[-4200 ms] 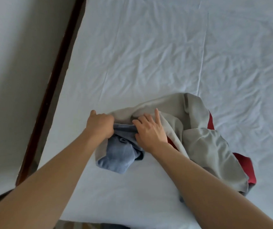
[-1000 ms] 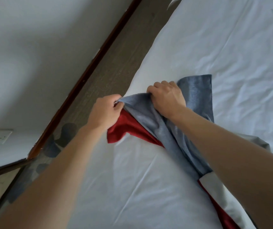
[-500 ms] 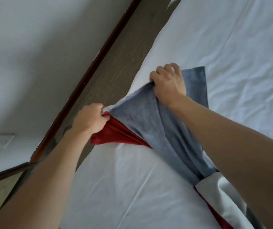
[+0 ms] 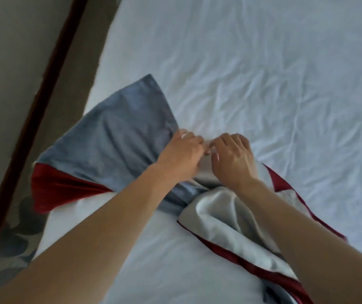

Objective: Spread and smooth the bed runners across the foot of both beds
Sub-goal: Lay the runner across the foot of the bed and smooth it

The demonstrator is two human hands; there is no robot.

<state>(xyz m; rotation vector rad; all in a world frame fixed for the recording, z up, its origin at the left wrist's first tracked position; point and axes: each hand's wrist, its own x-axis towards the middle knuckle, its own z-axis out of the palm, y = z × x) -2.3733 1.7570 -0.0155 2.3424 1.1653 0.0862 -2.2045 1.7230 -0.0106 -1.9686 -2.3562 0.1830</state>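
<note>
Both hands are down on the runner (image 4: 118, 145) near the middle of the frame, almost touching each other. The left hand (image 4: 181, 153) sits on the right edge of the blue part, fingers curled in and pressed onto the fabric; can't tell if it's actually pinching anything or just resting there. The right hand (image 4: 233, 159) is just beside it, over a pale fold of the lining, fingers bent and slightly spread, tips down on the cloth. No clear grip there either, as far as I can see.

The runner itself is only half opened. The blue section lies mostly flat toward the left, reaching over the bed's (image 4: 263, 73) left edge, with a red underside flap (image 4: 61, 187) poking out at the lower left. From under the hands it bunches up and twists, then runs down to the lower right as a silvery strip with red trim, partly hidden by the right forearm.

White sheet is pretty wrinkled in the upper right. Far left there's a wall with dark wood trim (image 4: 41, 88), and a patterned carpet (image 4: 11, 249) at the bottom left.
</note>
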